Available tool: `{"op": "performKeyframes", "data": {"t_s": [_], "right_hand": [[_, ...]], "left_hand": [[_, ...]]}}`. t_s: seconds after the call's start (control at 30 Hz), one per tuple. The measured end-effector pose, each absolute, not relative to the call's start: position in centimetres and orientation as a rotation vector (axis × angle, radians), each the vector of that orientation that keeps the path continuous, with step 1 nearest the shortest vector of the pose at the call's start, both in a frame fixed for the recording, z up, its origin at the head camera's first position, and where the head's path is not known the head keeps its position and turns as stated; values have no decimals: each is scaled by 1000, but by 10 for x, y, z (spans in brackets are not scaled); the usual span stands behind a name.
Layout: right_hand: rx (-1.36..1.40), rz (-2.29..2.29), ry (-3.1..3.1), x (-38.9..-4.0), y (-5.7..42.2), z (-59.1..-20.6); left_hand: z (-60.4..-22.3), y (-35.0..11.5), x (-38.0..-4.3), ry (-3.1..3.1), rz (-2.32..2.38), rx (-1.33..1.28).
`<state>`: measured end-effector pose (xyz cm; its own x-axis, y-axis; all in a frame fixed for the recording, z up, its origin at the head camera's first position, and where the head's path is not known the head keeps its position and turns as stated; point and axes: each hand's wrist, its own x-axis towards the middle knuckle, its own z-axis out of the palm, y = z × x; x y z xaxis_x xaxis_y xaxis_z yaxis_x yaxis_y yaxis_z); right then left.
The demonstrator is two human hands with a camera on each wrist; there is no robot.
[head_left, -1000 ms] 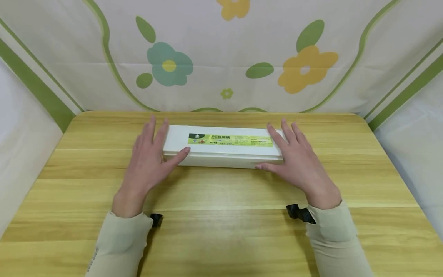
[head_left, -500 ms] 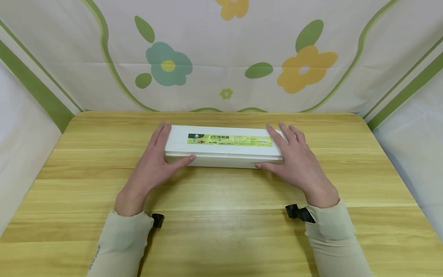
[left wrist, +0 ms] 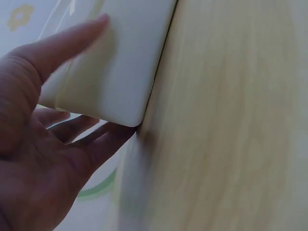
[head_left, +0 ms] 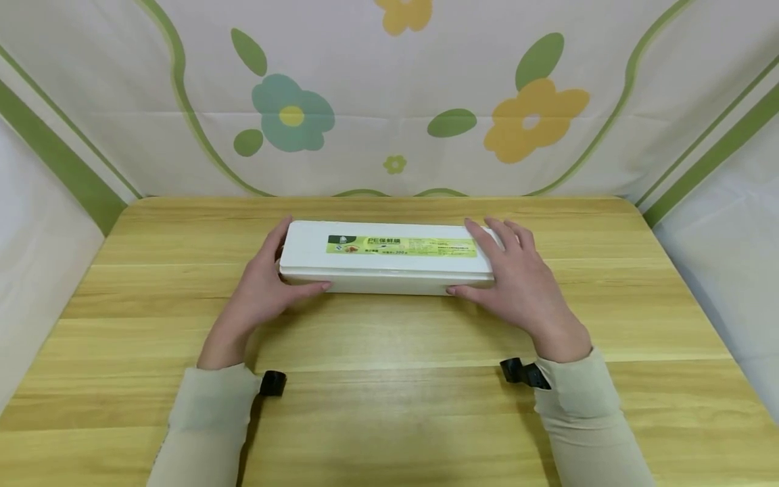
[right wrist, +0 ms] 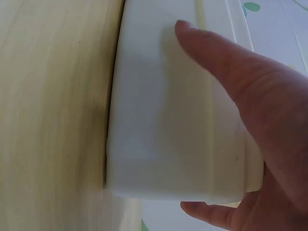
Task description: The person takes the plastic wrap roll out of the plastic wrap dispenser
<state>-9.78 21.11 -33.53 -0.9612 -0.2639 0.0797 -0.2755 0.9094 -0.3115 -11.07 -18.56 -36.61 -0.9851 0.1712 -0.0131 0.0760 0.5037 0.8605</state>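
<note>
A long white cling film box (head_left: 389,283) lies on the table, its lid bearing a green label with "PE" and Chinese characters. My left hand (head_left: 258,287) grips its left end, thumb along the front face; most of the fingers are hidden behind the end in the head view. In the left wrist view those fingers (left wrist: 113,142) lie against the box's end. My right hand (head_left: 523,284) holds the other end, with its thumb (right wrist: 211,48) on the front face and its fingers spread over the top and right end.
The wooden table (head_left: 389,412) reaches back to a white cloth (head_left: 365,74) printed with flowers and leaves. White cloth also hangs at both sides. A black strap piece sits at each sleeve cuff.
My left hand has closed in on the box's left end, its fingers going behind it and its thumb lowering onto the front face. The right hand and the box stay nearly still.
</note>
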Motion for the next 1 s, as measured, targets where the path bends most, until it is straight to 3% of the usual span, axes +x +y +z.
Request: {"op": "performKeyframes", "data": {"t_s": [1.0], "right_hand": [[496, 619, -2887, -104, 213, -344]], "left_hand": [[-390, -202, -123, 2259, 1855, 94]]}}
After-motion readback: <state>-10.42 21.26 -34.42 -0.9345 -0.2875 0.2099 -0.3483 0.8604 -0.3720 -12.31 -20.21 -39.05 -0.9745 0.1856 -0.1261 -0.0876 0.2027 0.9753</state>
